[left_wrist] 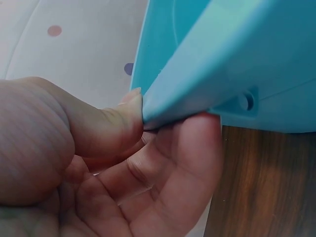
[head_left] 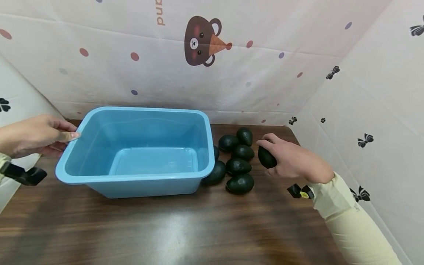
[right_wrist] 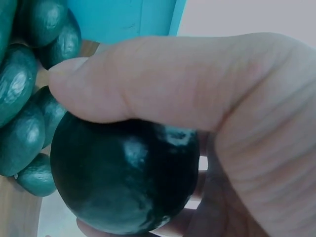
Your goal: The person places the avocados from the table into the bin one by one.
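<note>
Head view: fingers of the right hand clamped round an avocado, 3 o'clock of the blue tub; long axis kinda 11-to-5, stem end unclear; left hand pinches tub's 9 o'clock edge.

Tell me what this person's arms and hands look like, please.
The left hand and right hand wear no gloves. The right sleeve is pale yellow and creased; little of the similar left sleeve shows. Each wrist has a black attachment; the right one bears a yellow mark.
</note>
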`<state>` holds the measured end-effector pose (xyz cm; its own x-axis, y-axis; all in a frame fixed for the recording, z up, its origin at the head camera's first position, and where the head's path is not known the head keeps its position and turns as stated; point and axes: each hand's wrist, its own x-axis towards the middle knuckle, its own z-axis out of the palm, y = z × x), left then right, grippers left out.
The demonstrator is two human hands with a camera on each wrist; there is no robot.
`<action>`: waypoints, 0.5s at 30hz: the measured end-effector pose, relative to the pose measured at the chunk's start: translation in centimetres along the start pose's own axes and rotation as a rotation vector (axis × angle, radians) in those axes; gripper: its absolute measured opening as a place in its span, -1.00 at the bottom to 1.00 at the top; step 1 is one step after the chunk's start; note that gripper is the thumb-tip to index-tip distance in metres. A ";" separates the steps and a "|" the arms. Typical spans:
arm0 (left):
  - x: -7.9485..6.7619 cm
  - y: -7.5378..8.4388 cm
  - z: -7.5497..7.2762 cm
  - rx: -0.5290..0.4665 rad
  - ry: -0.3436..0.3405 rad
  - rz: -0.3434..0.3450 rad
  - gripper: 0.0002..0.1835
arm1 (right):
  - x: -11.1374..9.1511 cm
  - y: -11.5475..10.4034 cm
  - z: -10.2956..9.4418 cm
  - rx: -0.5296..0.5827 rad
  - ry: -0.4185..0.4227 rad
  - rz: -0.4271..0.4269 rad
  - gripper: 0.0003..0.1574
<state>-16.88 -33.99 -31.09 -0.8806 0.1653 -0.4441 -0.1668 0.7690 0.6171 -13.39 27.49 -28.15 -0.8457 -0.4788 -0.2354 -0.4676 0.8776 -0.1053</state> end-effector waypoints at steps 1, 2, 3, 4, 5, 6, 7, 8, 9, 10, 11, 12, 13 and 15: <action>0.0 0.0 0.0 0.000 -0.002 -0.001 -0.40 | 0.1 -0.1 -0.1 -0.003 -0.001 0.002 -0.06; 0.0 -0.1 0.0 -0.001 -0.004 -0.002 -0.40 | 0.1 -0.2 -0.1 -0.004 0.000 -0.002 -0.06; 0.0 -0.1 0.0 -0.001 -0.005 -0.002 -0.40 | 0.2 -0.2 -0.2 -0.010 0.004 -0.004 -0.07; 0.1 -0.1 -0.1 -0.001 -0.009 -0.004 -0.40 | 0.2 -0.3 -0.3 -0.014 0.005 -0.010 -0.07; 0.1 0.0 -0.1 -0.001 -0.011 -0.004 -0.40 | 0.3 -0.3 -0.4 -0.018 0.009 -0.012 -0.08; 0.1 0.0 -0.1 -0.002 -0.013 -0.004 -0.40 | 0.4 -0.4 -0.5 -0.022 0.011 -0.014 -0.08; 0.1 0.0 -0.1 -0.002 -0.015 -0.004 -0.40 | 0.4 -0.5 -0.6 -0.026 0.011 -0.018 -0.08; 0.1 0.0 -0.1 -0.004 -0.017 -0.005 -0.40 | 0.5 -0.5 -0.7 -0.024 0.010 -0.023 -0.09; 0.1 0.0 -0.1 -0.003 -0.017 -0.005 -0.40 | 0.5 -0.6 -0.8 -0.026 0.008 -0.021 -0.09; 0.1 -0.1 -0.1 -0.003 -0.017 -0.006 -0.40 | 0.5 -0.6 -0.8 -0.024 0.008 -0.024 -0.09; 0.1 -0.1 -0.1 -0.002 -0.015 -0.006 -0.40 | 0.5 -0.7 -0.9 -0.022 0.008 -0.022 -0.09; 0.1 -0.1 -0.1 -0.002 -0.016 -0.006 -0.40 | 0.5 -0.7 -1.0 -0.021 0.008 -0.023 -0.09; 0.1 -0.1 -0.1 -0.002 -0.016 -0.007 -0.40 | 0.5 -0.8 -1.0 -0.023 0.010 -0.024 -0.09; 0.1 -0.1 -0.2 -0.002 -0.018 -0.008 -0.40 | 0.6 -0.8 -1.1 -0.029 0.016 -0.027 -0.09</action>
<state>-16.99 -34.19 -31.08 -0.8709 0.1706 -0.4609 -0.1749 0.7688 0.6151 -13.77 26.46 -27.13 -0.8367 -0.5028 -0.2172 -0.4974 0.8635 -0.0832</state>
